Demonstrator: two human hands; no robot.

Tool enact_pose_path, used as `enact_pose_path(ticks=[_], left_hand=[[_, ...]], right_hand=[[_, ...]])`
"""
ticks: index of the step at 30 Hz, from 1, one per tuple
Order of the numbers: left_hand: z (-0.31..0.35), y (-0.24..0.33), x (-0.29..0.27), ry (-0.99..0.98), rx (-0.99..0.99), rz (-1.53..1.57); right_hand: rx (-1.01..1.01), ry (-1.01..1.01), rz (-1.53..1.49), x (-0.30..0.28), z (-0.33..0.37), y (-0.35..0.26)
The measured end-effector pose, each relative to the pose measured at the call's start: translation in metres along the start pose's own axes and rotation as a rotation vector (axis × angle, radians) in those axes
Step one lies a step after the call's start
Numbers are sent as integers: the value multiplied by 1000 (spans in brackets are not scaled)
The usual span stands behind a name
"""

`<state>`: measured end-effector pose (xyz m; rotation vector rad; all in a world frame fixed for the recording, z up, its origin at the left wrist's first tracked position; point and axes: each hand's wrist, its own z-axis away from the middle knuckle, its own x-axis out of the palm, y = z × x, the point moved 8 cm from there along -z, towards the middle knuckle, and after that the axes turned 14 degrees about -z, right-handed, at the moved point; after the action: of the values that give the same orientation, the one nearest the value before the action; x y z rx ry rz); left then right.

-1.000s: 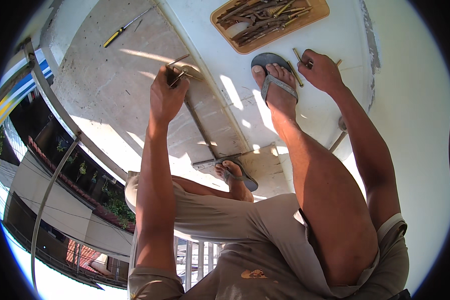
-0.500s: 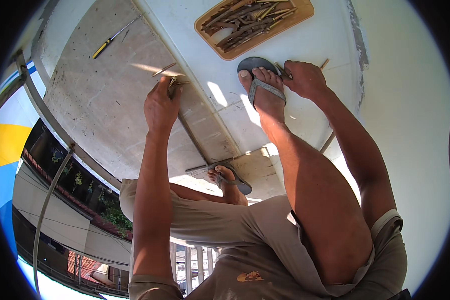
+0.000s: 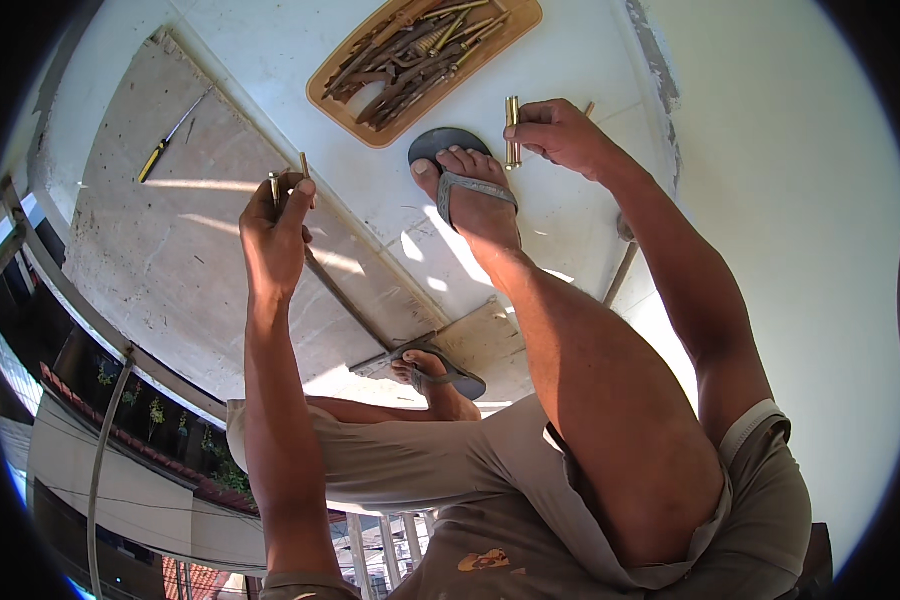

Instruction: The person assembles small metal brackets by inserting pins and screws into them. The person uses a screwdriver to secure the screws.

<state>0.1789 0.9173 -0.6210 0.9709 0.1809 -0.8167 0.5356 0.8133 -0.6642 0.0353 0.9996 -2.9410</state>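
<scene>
My left hand (image 3: 275,235) is raised over the beige board, its fingers closed on slim metal pieces. One is a brass-coloured bolt-like piece (image 3: 274,186) with a flat round end; beside it a thin rod (image 3: 304,164) sticks up. Beyond my raised foot, my right hand (image 3: 567,140) pinches shiny gold-coloured bolt-like pieces (image 3: 512,133), held upright side by side. A small brownish tip (image 3: 590,109) shows behind that hand; I cannot tell whether it is held. Long rusty and brass-coloured metal pieces (image 3: 415,70) fill an orange plastic tray (image 3: 398,136) on the white floor.
A yellow-and-black screwdriver (image 3: 154,160) lies on the beige board (image 3: 120,230) to the left. My sandalled foot (image 3: 475,195) stands between my hands, near the tray. A metal bar (image 3: 355,312) lies by my other foot (image 3: 430,375). Railing bars (image 3: 110,400) run along the left.
Both hands have lifted. The pieces in my right hand, mostly hidden before, now stand upright in view. Those in my left hand have turned upright. The whole view has shifted somewhat.
</scene>
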Motion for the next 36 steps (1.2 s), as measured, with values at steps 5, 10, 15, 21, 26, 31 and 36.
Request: enact_pose_path(ticks=[5, 10, 15, 21, 26, 31, 36], left_hand=[[-1, 66, 10, -67, -11, 271], [-14, 81, 27, -128, -99, 480], [-24, 63, 26, -262, -137, 726], [-25, 54, 31, -360, -153, 998], [-26, 57, 31, -384, -112, 994], [-24, 54, 30, -359, -115, 933], [-21, 50, 30, -361, -122, 921]], right_hand=[[65, -32, -306, 14, 9, -40], [8, -57, -464, 25, 9, -81], [-21, 16, -528, 30, -4, -98], [-16, 16, -561, 40, -12, -108], [-33, 13, -543, 45, -15, -112], [-48, 14, -504, 52, -17, -113], [-65, 23, -479, 57, -18, -114]])
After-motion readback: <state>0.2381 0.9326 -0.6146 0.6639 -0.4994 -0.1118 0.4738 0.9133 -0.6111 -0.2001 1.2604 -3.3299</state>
